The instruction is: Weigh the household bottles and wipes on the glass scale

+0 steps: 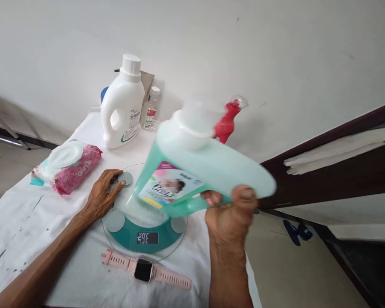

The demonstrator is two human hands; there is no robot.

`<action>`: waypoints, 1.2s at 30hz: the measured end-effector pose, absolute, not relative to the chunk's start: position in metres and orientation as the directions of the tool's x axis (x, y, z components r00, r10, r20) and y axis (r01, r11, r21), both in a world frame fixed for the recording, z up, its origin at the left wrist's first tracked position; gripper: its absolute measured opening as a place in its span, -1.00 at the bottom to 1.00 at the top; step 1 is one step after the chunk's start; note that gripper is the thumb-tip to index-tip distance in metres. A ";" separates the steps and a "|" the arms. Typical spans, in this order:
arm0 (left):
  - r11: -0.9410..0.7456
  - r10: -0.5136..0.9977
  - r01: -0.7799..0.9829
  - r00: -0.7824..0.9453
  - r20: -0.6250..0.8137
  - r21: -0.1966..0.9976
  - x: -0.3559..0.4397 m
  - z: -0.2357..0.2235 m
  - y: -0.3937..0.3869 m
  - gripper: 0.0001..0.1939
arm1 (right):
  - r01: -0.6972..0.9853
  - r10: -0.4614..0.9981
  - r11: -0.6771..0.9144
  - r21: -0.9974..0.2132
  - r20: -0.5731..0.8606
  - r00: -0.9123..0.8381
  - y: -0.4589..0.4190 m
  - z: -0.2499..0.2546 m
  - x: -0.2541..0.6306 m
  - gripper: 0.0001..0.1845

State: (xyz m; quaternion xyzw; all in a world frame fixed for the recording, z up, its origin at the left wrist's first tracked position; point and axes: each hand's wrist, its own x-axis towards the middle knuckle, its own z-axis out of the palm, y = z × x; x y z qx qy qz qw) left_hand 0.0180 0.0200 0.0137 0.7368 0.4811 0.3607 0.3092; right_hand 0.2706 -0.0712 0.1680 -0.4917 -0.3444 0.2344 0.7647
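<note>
My right hand [229,214] is wrapped round the handle of a large jug of green liquid detergent [195,158] with a white cap. The jug is tilted and raised over the round glass scale [149,246], hiding much of its far and right side; whether its lower edge touches the glass I cannot tell. At the scale's left rim my left hand [107,192] rests with thumb and fingers apart, beside a round metal pad. The scale's display is lit, its reading upside down to me. A pink smartwatch [143,270] lies just in front of the scale.
Behind stand a white detergent bottle [125,107] and a small clear bottle [150,111]. A wipes pack [72,164] lies at the left. Partly behind the jug shows a red bottle [226,122]. The white-clothed table [22,239] meets the wall; slippers [297,232] are on the floor.
</note>
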 end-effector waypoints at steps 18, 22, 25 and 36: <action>-0.344 0.934 0.453 0.252 0.252 0.822 0.021 0.010 0.017 -0.58 | 0.388 0.231 0.323 -0.863 0.470 0.852 -0.011 0.137 0.389 -0.54; -0.331 0.937 0.454 0.260 0.233 0.827 0.021 0.010 0.016 -0.60 | 0.378 0.221 0.321 -0.869 0.457 0.862 0.005 0.119 0.399 -0.51; -0.343 0.932 0.442 0.270 0.242 0.829 0.021 0.010 0.015 -0.63 | 0.373 0.198 0.320 -0.871 0.446 0.873 0.016 0.109 0.403 -0.42; -0.390 0.914 0.384 0.272 0.301 0.837 0.020 -0.002 0.013 -0.67 | 0.445 0.216 0.248 -0.860 0.497 0.840 0.025 0.109 0.389 -0.47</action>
